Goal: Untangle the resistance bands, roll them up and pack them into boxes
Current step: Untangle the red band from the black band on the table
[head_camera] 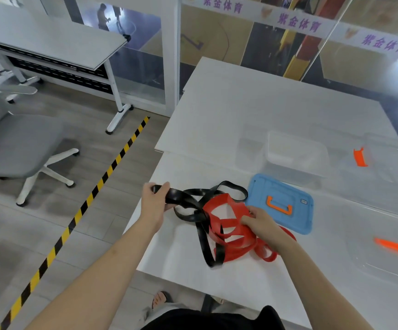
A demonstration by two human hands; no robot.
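While clamping with the left grip (154, 203), thumb over curled fingers, on a flat fold of the black band (186, 198), holding that end at the left edge of the counter (217, 129). Pinching with the right grip (262, 225), fingers bent, into the right side of the red band (229, 225) heap, low on the counter.

Running rightward from the left grip: black strap lying roughly left to right, crossing itself, then diving in among the red loops at a crossing about midway between the two grips. Trailing from that crossing toward the near edge: two black strands side by side, lying over red. Arching from it toward the far right: one more black loop, ending just beside the blue lid (281, 203). Spilling out past the right grip: red coils, partly hidden under the wrist, lying just beside the lid's near edge.

Judging the coming move as turning on this one line, with black leading left, red anchored right and the tangle between. Pulling straight apart along that axis probably tightening the crossing rather than freeing it. More likely needing a black loop fed back through the red, using the right grip as the nearer one to the crossing.

Sitting beyond the lid, well apart from both grips: a clear box (295, 158), open-topped, with nothing visible inside. Nothing rolled or packed yet.
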